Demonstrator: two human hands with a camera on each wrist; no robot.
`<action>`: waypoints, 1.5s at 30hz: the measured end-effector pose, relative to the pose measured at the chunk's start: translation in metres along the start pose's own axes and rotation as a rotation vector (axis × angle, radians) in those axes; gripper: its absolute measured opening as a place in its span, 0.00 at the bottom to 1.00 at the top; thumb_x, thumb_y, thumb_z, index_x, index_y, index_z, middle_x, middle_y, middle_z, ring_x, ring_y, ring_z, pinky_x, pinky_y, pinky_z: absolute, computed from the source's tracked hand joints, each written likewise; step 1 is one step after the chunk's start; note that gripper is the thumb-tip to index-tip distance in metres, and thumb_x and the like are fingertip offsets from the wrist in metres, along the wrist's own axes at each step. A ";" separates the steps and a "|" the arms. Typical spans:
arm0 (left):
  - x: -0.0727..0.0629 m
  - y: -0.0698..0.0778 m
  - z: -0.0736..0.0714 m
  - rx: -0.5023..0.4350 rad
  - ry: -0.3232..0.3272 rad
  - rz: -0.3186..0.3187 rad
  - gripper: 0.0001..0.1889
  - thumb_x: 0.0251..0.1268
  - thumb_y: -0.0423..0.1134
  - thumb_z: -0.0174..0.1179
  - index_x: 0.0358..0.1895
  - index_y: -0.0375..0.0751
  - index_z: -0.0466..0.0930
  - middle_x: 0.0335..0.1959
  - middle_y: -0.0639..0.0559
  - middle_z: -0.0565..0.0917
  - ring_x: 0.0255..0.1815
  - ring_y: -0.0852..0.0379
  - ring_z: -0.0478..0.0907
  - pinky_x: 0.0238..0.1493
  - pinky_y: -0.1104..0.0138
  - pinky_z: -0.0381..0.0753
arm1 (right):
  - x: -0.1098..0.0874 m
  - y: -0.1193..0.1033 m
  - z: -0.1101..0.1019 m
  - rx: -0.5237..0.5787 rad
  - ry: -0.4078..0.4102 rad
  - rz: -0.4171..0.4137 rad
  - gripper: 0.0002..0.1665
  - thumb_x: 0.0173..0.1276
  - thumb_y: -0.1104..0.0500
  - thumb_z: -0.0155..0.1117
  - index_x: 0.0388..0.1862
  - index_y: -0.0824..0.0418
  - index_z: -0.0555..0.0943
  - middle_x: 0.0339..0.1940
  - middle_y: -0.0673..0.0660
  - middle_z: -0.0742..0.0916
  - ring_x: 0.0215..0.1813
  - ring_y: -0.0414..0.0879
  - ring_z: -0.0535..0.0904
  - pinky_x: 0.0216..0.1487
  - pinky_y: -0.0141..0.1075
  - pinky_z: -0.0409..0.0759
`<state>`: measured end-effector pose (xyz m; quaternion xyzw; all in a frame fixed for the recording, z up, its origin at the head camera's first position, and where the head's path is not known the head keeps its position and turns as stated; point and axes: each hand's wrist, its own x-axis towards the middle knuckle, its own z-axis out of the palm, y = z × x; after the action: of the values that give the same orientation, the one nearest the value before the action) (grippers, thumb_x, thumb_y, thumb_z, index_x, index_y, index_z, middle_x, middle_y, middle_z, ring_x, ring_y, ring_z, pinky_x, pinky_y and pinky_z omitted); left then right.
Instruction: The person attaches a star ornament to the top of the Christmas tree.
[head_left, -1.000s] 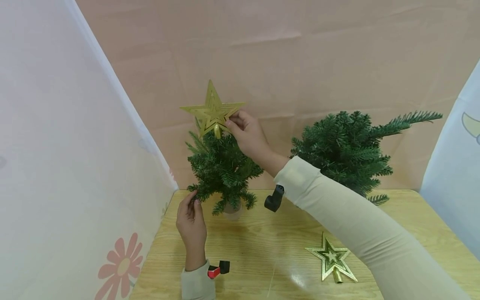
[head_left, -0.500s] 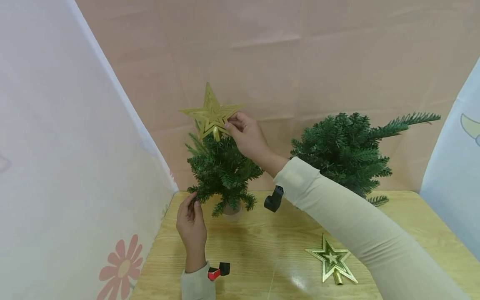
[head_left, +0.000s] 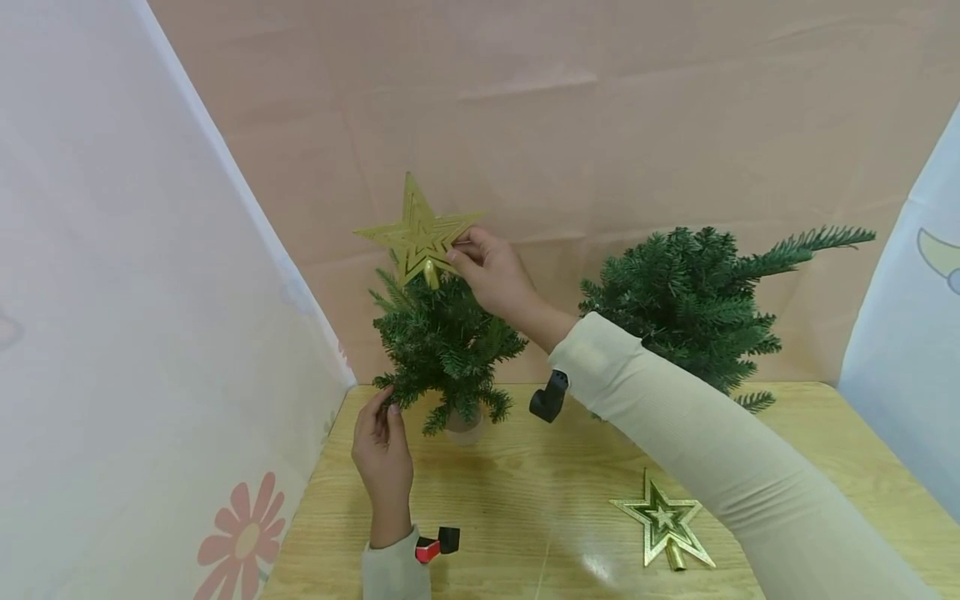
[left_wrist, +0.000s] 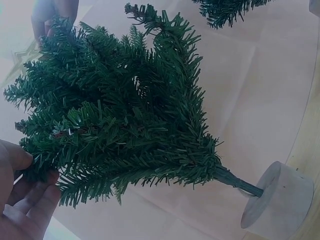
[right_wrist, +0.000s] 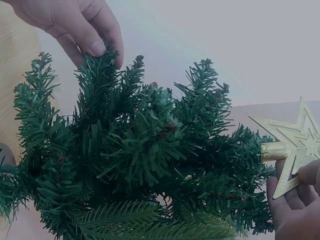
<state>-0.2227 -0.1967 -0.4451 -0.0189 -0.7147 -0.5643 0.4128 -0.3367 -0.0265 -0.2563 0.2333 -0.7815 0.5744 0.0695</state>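
A small artificial Christmas tree (head_left: 450, 346) stands at the back left on a pale round base (left_wrist: 280, 202). My right hand (head_left: 495, 271) pinches a gold star tree topper (head_left: 420, 229) by a lower right point, thumb in front. The star leans a little left over the treetop, and its hollow stem (right_wrist: 276, 151) points down right at the upper needles. Low on the tree's left side, my left hand (head_left: 384, 450) pinches the tip of a branch (right_wrist: 102, 60) between thumb and fingers.
A second green tree (head_left: 682, 304) stands at the back right, one long branch sticking out rightward. Another gold star topper (head_left: 663, 517) lies on the wooden table (head_left: 495, 517) at front right, below my right sleeve (head_left: 697, 425). A white patterned wall cloth (head_left: 172, 300) borders the left.
The star in my right hand has come down slightly toward the treetop and tilted a bit more to the left. My left hand keeps its place at the branch.
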 end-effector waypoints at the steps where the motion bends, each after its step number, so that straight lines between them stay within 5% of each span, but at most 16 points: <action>1: 0.000 0.000 0.000 -0.003 0.000 -0.002 0.13 0.73 0.27 0.51 0.56 0.28 0.78 0.50 0.37 0.78 0.54 0.50 0.78 0.57 0.61 0.78 | 0.000 0.000 0.000 0.000 -0.005 0.007 0.13 0.77 0.55 0.54 0.55 0.58 0.76 0.60 0.54 0.82 0.61 0.43 0.76 0.52 0.39 0.77; 7: 0.000 0.002 0.001 -0.025 -0.002 0.003 0.13 0.73 0.26 0.51 0.56 0.26 0.77 0.50 0.35 0.77 0.54 0.48 0.77 0.55 0.76 0.75 | 0.000 -0.001 -0.003 0.003 -0.020 0.048 0.14 0.76 0.54 0.55 0.56 0.57 0.76 0.61 0.53 0.81 0.63 0.43 0.75 0.58 0.41 0.77; 19: -0.001 0.003 0.000 -0.004 -0.003 0.002 0.13 0.72 0.26 0.52 0.56 0.27 0.78 0.49 0.36 0.78 0.51 0.50 0.78 0.55 0.70 0.79 | -0.001 0.001 -0.005 -0.010 -0.039 0.103 0.14 0.76 0.53 0.55 0.56 0.56 0.76 0.60 0.53 0.81 0.63 0.45 0.75 0.62 0.43 0.76; 30: -0.001 0.004 0.000 0.006 -0.008 -0.012 0.14 0.73 0.27 0.52 0.56 0.28 0.78 0.50 0.37 0.78 0.54 0.50 0.77 0.56 0.63 0.78 | -0.004 0.002 -0.003 0.004 0.005 0.024 0.15 0.77 0.54 0.54 0.57 0.58 0.76 0.60 0.54 0.82 0.62 0.43 0.75 0.60 0.40 0.77; 37: -0.001 0.003 0.000 -0.026 -0.009 -0.002 0.13 0.72 0.25 0.51 0.56 0.26 0.77 0.50 0.35 0.78 0.54 0.48 0.77 0.55 0.76 0.75 | -0.004 0.003 0.000 0.041 0.018 0.019 0.14 0.77 0.56 0.54 0.55 0.60 0.77 0.59 0.55 0.82 0.60 0.43 0.77 0.60 0.38 0.77; 45: 0.000 0.004 0.001 -0.006 -0.002 0.002 0.13 0.72 0.25 0.52 0.55 0.26 0.78 0.50 0.35 0.78 0.54 0.48 0.77 0.56 0.73 0.76 | -0.004 0.002 -0.001 0.064 0.000 0.024 0.14 0.77 0.56 0.54 0.56 0.61 0.76 0.60 0.56 0.81 0.60 0.44 0.77 0.61 0.38 0.77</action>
<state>-0.2213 -0.1949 -0.4420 -0.0212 -0.7135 -0.5660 0.4125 -0.3347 -0.0237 -0.2591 0.2260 -0.7654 0.6001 0.0548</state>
